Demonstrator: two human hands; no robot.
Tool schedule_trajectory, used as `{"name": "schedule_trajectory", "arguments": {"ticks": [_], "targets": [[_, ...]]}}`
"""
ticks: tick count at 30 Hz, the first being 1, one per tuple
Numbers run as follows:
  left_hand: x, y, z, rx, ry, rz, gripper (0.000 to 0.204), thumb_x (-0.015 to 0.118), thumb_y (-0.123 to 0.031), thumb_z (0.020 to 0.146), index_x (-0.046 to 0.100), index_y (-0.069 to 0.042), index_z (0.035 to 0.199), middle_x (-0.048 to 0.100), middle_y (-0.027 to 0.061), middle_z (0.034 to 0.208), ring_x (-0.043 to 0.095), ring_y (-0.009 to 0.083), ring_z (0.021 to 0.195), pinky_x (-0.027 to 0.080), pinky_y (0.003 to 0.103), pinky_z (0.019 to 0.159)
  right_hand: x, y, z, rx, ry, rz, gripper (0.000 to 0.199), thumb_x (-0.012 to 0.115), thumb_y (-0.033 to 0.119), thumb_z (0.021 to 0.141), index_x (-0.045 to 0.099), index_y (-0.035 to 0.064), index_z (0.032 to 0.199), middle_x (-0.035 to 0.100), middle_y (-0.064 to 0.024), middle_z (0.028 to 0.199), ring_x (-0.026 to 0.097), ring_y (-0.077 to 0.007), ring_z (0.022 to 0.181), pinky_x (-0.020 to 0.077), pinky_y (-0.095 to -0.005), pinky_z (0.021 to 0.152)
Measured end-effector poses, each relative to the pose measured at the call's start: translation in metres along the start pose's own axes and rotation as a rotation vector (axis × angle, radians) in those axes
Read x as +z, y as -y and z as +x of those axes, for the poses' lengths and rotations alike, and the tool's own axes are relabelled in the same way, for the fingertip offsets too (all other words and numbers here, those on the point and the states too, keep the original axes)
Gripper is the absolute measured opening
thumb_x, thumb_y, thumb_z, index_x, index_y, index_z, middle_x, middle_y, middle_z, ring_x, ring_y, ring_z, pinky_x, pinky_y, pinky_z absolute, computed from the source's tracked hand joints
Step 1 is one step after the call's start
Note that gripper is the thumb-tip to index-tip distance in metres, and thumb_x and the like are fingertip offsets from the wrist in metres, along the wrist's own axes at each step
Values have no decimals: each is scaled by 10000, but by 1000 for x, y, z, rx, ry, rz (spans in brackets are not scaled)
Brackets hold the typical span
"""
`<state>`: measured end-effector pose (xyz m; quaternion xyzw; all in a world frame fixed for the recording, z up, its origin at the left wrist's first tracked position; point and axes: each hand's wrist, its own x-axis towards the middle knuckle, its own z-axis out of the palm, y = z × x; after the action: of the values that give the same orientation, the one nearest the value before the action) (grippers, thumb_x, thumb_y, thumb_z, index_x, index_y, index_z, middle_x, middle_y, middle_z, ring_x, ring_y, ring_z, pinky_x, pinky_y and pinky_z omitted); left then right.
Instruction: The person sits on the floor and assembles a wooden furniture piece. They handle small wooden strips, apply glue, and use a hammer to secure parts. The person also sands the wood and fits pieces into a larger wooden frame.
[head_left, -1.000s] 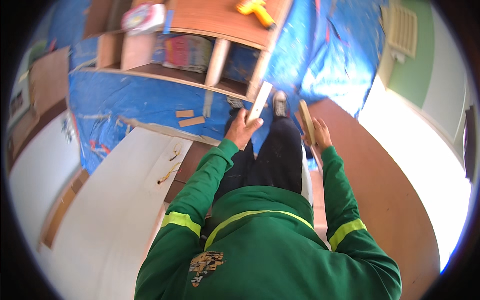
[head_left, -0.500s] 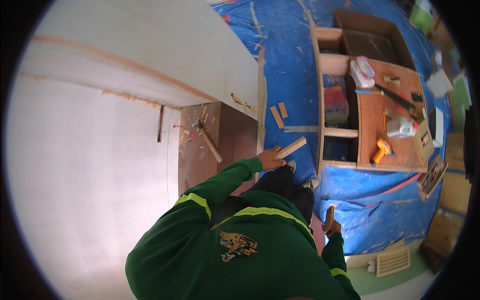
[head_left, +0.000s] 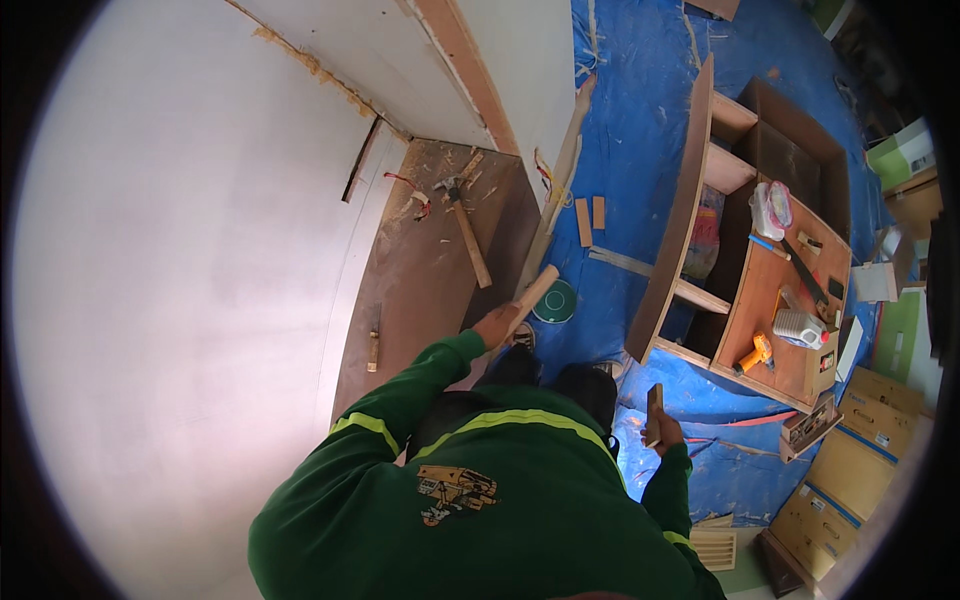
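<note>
My left hand [head_left: 495, 326] is closed around one end of a flat strip of pale wood [head_left: 535, 296], which points away from me beside the brown ledge. Lower down on the right, my right hand [head_left: 665, 434] grips a short block of wood [head_left: 654, 412], held upright. On the brown ledge [head_left: 415, 270] beyond my left arm lies a claw hammer [head_left: 468, 232] with a wooden handle, among wood chips. Nearer the white wall, a small tool with a wooden handle [head_left: 374, 345] rests on the ledge.
Blue sheeting [head_left: 625, 130] covers the floor, with two wood offcuts [head_left: 584, 222] and a green round object [head_left: 555, 302] on it. A wooden cabinet frame [head_left: 693, 215] lies at right, bearing an orange drill [head_left: 756, 353] and a white jug [head_left: 800, 328]. Cardboard boxes [head_left: 830, 475] stand beyond.
My view has swung, bringing more of the brown ledge and the green round object into sight. My left hand and its wood strip are closer to the ledge. Both hands keep their pieces.
</note>
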<state>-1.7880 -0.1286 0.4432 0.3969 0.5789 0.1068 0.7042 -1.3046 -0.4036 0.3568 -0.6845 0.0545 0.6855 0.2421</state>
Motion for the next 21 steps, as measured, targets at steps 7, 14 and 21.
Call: {"name": "schedule_trajectory", "arguments": {"ticks": [7,14,21], "targets": [[-115,4,-43,31,-391,-79,594,661,-435,991,522,-55,1426,605,46,935,626,160,763,529,316,668,182,34,-7,-112,111,346,501,700,492,959,583,51,1164,595,-76,859,630,-209,663,547,-375,563],[-180,-45,-57,94,-595,584,660,832,-359,858,577,-31,1371,625,98,1016,627,199,846,531,357,749,304,16,34,-12,130,390,475,729,443,936,587,36,1136,585,-70,855,631,-198,609,545,-355,495],[-243,-86,-49,238,-953,967,528,816,-314,853,673,-14,1263,607,88,1044,590,208,887,514,369,812,310,14,45,-52,-51,217,386,705,389,946,596,43,1078,549,-25,798,603,-137,551,516,-300,451]]}}
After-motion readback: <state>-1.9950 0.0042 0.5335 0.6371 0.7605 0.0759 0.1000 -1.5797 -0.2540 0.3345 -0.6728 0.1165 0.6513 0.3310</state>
